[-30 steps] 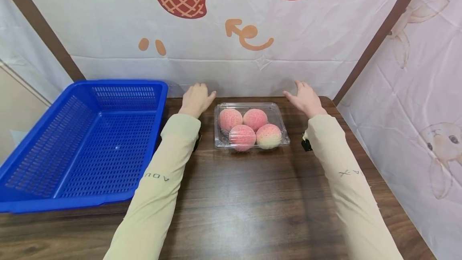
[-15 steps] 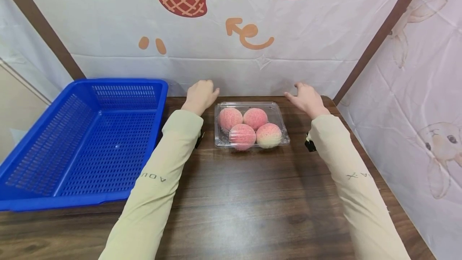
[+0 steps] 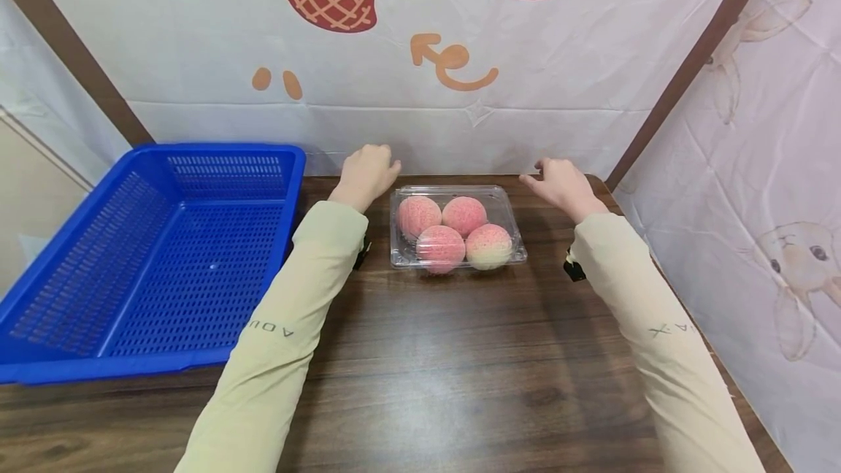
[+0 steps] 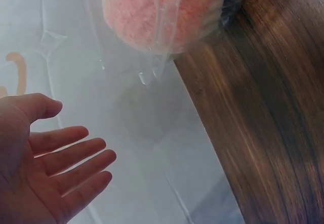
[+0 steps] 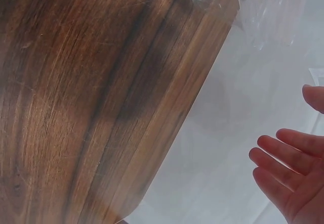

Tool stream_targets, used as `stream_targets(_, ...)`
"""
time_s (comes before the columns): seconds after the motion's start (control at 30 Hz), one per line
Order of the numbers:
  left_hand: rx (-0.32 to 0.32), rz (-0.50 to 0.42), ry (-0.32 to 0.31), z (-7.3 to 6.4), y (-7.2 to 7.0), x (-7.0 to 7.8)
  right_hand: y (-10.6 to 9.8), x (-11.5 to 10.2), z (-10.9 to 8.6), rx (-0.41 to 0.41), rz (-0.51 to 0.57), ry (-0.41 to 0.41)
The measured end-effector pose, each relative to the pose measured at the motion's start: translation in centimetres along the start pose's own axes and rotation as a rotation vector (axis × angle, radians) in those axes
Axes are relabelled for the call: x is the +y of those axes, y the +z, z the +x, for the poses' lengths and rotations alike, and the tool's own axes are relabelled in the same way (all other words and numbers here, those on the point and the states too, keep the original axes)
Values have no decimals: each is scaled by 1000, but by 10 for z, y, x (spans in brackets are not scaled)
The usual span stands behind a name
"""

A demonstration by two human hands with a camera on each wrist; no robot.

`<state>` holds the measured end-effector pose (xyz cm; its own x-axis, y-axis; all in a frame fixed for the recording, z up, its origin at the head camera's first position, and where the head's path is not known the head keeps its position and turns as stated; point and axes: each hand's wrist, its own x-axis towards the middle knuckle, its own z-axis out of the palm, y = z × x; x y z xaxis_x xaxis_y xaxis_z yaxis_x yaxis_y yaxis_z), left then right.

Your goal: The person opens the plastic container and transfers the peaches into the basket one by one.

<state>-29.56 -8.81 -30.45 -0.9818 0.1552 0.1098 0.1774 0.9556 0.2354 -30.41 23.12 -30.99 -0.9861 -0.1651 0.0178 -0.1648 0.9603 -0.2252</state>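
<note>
A clear plastic box holding several round, pink, peach-like fruits lies on the wooden table near its far edge. To the left of the box, my left hand hovers apart from it, and the left wrist view shows its fingers spread and relaxed. On the other side, my right hand is farther from the box; in the right wrist view its fingers are loosely extended. Neither hand holds anything. A fruit shows through the plastic in the left wrist view.
A large blue perforated basket stands at the left of the table, close to my left forearm. A printed white cloth hangs just behind the far edge, and another cloth hangs on the right.
My left hand has shifted slightly right, towards the box. My right hand and forearm have drifted a little to the right, away from it. The box and basket stay put.
</note>
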Motion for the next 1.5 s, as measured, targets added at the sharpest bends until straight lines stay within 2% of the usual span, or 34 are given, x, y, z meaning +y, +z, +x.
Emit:
stream_targets(0.33,-3,-4,27,-3,-4,6,-1,0,-7,-46,3,-11)
stream_targets(1.1,11,-67,87,-16,-4,12,3,-4,-25,-43,-25,-80)
stream_targets(1.5,18,-72,73,-22,-3,15,4,-6,-36,-19,-10,-124)
